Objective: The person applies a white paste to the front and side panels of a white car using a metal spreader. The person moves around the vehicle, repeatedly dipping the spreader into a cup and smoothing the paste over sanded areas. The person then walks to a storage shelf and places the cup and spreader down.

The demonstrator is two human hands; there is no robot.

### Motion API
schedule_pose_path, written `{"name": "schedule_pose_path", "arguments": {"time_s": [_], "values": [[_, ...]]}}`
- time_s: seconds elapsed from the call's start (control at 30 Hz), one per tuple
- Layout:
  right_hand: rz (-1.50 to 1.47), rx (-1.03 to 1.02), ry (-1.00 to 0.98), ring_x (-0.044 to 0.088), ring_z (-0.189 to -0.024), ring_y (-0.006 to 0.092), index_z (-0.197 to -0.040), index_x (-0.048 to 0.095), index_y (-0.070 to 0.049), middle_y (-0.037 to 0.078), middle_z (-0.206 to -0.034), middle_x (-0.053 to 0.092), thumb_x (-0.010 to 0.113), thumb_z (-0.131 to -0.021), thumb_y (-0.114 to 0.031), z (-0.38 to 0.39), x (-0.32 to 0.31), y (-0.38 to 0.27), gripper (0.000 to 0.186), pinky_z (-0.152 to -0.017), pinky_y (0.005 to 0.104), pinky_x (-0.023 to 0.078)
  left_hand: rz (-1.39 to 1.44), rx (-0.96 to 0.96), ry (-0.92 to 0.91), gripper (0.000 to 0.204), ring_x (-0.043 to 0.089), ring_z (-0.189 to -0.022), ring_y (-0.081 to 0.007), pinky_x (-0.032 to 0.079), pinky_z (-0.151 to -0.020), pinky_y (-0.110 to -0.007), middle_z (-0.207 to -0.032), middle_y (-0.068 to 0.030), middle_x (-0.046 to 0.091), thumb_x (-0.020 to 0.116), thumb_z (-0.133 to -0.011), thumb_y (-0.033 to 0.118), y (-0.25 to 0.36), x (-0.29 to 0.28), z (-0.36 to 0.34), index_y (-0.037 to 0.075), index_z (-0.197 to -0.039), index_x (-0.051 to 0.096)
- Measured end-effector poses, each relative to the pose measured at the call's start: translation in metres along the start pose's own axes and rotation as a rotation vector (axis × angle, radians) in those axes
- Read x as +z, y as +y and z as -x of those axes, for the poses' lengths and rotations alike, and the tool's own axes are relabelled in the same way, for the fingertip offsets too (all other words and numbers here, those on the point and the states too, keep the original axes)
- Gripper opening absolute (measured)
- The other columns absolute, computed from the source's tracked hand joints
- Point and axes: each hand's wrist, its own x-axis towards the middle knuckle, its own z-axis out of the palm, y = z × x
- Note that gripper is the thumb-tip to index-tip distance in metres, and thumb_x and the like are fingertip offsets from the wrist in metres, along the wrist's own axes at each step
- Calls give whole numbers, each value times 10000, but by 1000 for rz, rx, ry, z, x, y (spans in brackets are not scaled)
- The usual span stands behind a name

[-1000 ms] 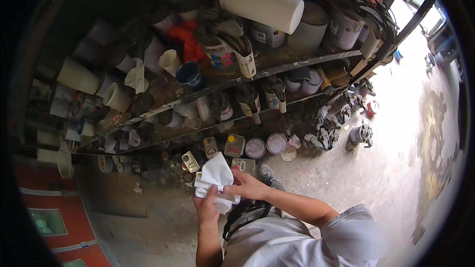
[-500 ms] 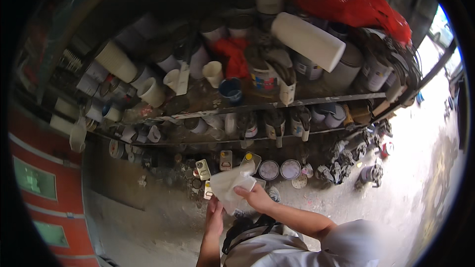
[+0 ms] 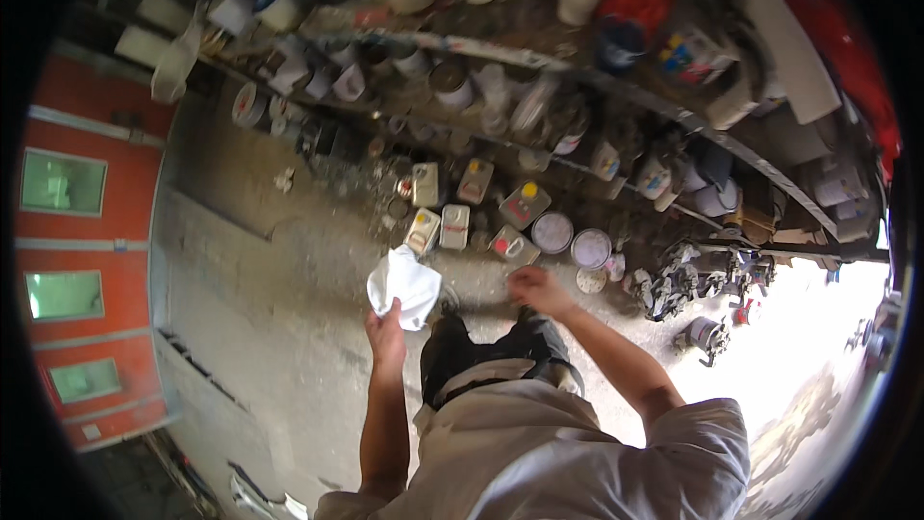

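Observation:
Hanging over the floor at centre left is a crumpled white sheet, cloth or paper, and my left hand is closed on its lower edge. My right hand is away from the sheet, out to the right in front of my legs. Motion smears its fingers, so whether they are apart or curled does not show, and I make out nothing in it. Beyond my hands, several metal cans stand on the floor, among them a beige can with a yellow cap and one with a red cap.
A cluttered two-level shelf runs across the far side with cups and paint tins. Round lidded tins sit right of the cans. Dirty spray guns or similar dark gear lie farther right. Red panelled doors stand at left.
My right hand has let go of the white sheet and moved right. My left hand keeps the sheet, now farther left. The view has tilted down and turned, showing more floor and my body.

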Motion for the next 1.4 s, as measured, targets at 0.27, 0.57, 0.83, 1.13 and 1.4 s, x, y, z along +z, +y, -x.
{"name": "schedule_pose_path", "arguments": {"time_s": [0.27, 0.57, 0.83, 1.13, 1.4], "values": [[331, 304, 246, 659, -707, 184, -924, 705, -40, 102, -797, 699, 664, -824, -294, -5, -8, 106, 276, -643, 342, 519, -137, -105, 44, 296, 633, -921, -163, 490, -827, -298, -1030, -87, 676, 567, -848, -24, -77, -158, -56, -43, -1139, 616], [752, 367, 430, 672, -903, 341, -933, 714, -77, 176, -900, 701, 672, -759, -388, -34, 103, 141, 359, -797, 432, 524, -305, -168, -119, 236, 606, -876, -116, 482, -790, -276, -940, -46, 677, 590, -813, -28, -117, -235, -131, -20, -1041, 648], [894, 308, 429, 649, -964, 355, -1102, 640, -34, 181, -1080, 665, 718, -756, -409, -75, 97, 178, 516, -824, 430, 519, -605, -300, -128, 254, 623, -884, -159, 493, -780, -308, -967, -77, 692, 614, -830, 63, -153, -230, -140, -24, -1066, 648], [718, 545, 633, 655, -967, 369, -1191, 580, 17, 250, -990, 679, 681, -756, -554, -272, 32, 267, 725, -845, 450, 510, -389, -653, -161, 286, 625, -934, -167, 484, -836, -303, -1017, -96, 684, 676, -829, 82, -260, -147, -62, -20, -1092, 636], [738, 747, 759, 695, -892, 319, -1075, 633, -1, 215, -928, 693, 630, -776, -585, -339, 20, 319, 656, -603, 417, 566, -407, -808, -204, 273, 630, -892, -152, 488, -797, -301, -968, -84, 694, 692, -834, 108, -294, -124, -40, -37, -1063, 658]]}}
